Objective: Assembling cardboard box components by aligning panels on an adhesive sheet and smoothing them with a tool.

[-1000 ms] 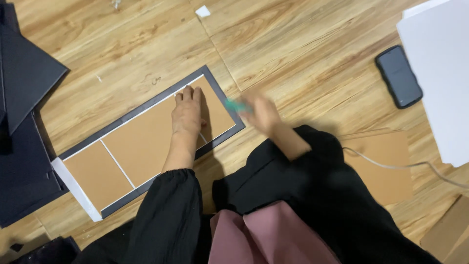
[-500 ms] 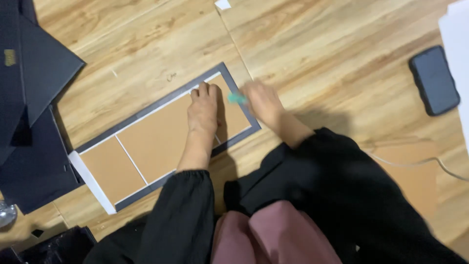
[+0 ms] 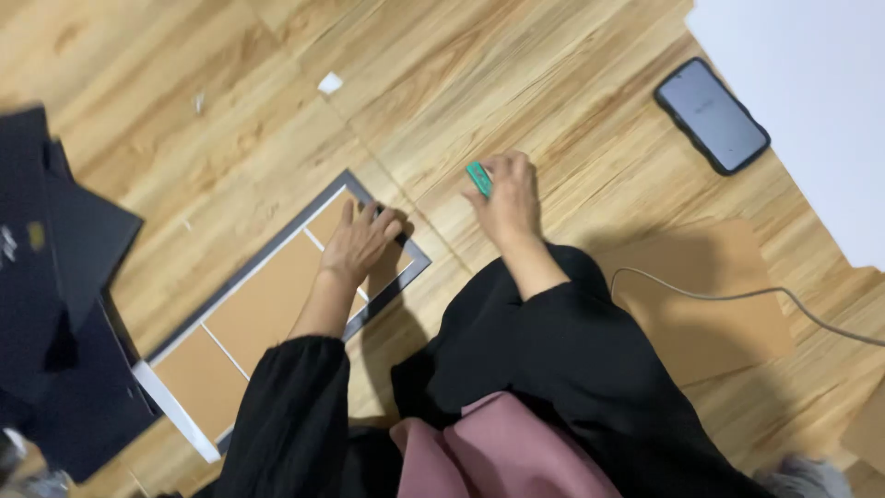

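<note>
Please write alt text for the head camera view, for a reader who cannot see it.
Seen from above, a person in black sleeves presses the left hand on a dark-framed cardboard panel lying on a wooden floor, while the right hand grips a small teal tool beside it. A dark phone lies farther off.

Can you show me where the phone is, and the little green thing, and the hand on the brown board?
phone (image 3: 712,116), head view, middle of its dark screen.
small green tool (image 3: 477,179), head view, its body above the right hand's fingers.
left hand (image 3: 359,243), head view, back of the hand.
</note>
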